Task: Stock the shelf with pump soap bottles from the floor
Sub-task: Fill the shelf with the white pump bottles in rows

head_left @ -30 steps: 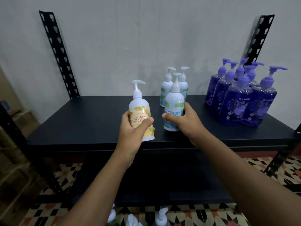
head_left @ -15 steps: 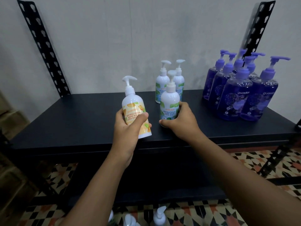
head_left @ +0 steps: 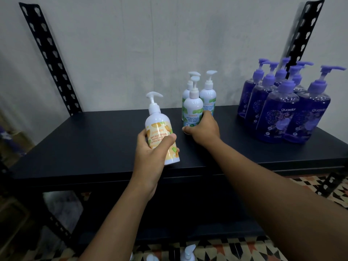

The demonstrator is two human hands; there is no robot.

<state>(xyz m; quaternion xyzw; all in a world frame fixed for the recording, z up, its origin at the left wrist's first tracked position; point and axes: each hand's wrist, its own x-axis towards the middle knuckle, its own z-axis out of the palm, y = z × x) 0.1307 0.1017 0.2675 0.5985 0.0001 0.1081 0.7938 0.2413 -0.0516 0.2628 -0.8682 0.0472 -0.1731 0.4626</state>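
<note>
My left hand grips a tilted orange-label bottle; right of those fingers, my right hand wraps a mint bottle on the shelf, purple bottles beyond.

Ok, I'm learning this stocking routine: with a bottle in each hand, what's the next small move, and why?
Probably the left hand should stand its orange bottle upright on the bare shelf left of the mint bottle. It's held tilted over the shelf's front, while the right hand grips the mint one, seemingly set down by two matching bottles.
</note>
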